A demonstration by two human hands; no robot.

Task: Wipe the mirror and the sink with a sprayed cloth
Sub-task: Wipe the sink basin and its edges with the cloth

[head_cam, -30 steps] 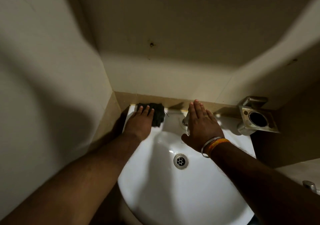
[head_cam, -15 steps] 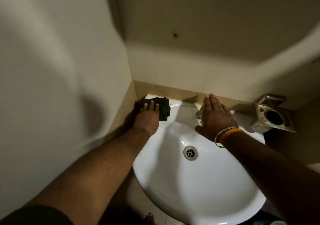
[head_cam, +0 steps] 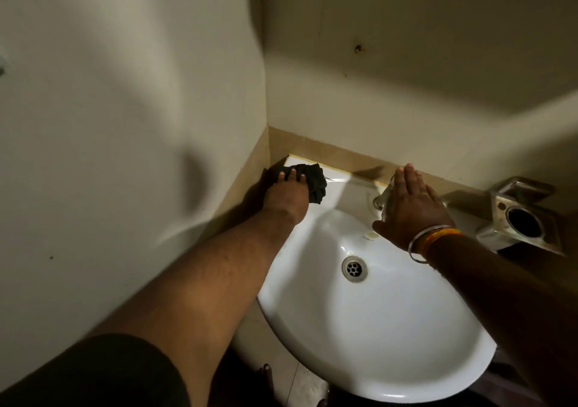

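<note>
A white round sink (head_cam: 384,337) hangs in a wall corner, with a metal drain (head_cam: 354,268) in its bowl. My left hand (head_cam: 286,195) presses a dark crumpled cloth (head_cam: 314,181) onto the sink's back left corner, close to the side wall. My right hand (head_cam: 411,209) lies flat with fingers together over the metal tap (head_cam: 382,201), hiding most of it. Bangles sit on that wrist. No mirror is in view.
A square metal holder (head_cam: 525,218) with a round hole is fixed to the wall right of the sink. Beige tile trim (head_cam: 344,153) runs behind the sink. Plain walls close in on the left and back. Dark floor shows below the bowl.
My left hand has slid the cloth further into the sink's back left corner. The camera has swung left, so sink and hands sit further right. My right hand stays over the tap.
</note>
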